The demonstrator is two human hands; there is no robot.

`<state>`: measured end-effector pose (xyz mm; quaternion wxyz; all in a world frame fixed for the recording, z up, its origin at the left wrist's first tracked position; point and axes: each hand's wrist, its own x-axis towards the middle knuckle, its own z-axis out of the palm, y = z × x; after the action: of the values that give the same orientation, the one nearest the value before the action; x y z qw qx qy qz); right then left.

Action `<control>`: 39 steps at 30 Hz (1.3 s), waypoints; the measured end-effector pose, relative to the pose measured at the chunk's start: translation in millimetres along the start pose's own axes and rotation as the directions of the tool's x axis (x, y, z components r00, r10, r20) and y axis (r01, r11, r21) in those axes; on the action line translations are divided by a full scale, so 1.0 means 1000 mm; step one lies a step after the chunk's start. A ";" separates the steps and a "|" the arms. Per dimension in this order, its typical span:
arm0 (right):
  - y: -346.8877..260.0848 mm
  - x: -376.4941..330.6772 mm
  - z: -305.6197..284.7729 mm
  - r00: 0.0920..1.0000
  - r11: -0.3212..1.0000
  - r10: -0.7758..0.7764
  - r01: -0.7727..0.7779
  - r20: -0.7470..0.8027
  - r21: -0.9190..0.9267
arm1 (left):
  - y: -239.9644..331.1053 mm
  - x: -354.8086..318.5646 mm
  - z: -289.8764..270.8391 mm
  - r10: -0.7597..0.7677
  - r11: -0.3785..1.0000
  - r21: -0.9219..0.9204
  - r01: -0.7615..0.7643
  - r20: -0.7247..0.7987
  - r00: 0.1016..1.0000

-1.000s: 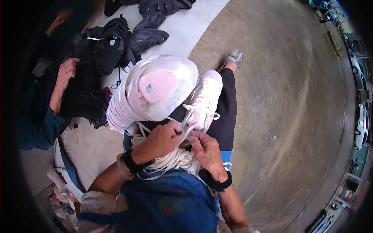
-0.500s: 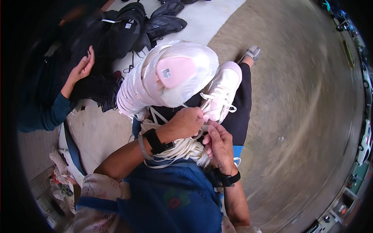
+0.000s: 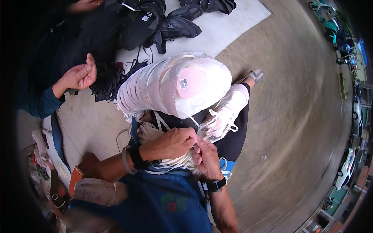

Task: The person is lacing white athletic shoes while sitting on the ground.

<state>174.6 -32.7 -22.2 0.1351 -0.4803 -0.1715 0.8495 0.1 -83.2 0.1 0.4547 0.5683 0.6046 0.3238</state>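
My left hand [image 3: 179, 142] and my right hand [image 3: 207, 158] meet over my lap, fingers closed in a pinch on a white shoelace [image 3: 208, 134]. This lace is at the near end of a white and pink shoe upper [image 3: 230, 112] resting on my dark-trousered leg. Loops of lace stick out from the upper's front. Beneath my hands lies a thick bundle of white laces [image 3: 176, 162]. Beyond my left hand is a long nested stack of white and pink shoe uppers [image 3: 155, 86], bound with clear wrap. My fingertips partly hide the lace.
Another person's hand [image 3: 80, 76] is at the left, beside a pile of black laces [image 3: 105, 87]. Black shoe uppers [image 3: 176, 25] lie on a white sheet [image 3: 237, 25] at the far side. Concrete floor [image 3: 287, 128] stretches right toward parked vehicles [image 3: 345, 169].
My hands stay together and sit slightly lower and left in the picture. The stack and upper appear shifted right and down as the view turns. The other person's hand has turned, its fingers now curled.
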 end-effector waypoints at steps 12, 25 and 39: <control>0.007 0.005 0.003 0.923 0.954 -0.300 0.296 -0.243 -0.053 | -0.001 0.018 0.012 -0.192 0.962 -0.193 0.193 0.026 0.981; 0.014 0.032 0.026 0.954 0.967 -0.170 0.210 -0.247 0.145 | -0.004 -0.022 -0.014 -0.068 0.990 -0.130 0.051 -0.131 0.989; -0.014 -0.038 0.038 0.995 0.995 0.098 -0.098 0.024 -0.021 | 0.026 -0.019 -0.029 -0.295 0.799 -0.528 0.289 0.074 0.953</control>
<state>161.4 -41.1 30.9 0.0863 -0.4788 -0.1576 0.8594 -17.4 -94.4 38.1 0.6349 0.3177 0.5738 0.4083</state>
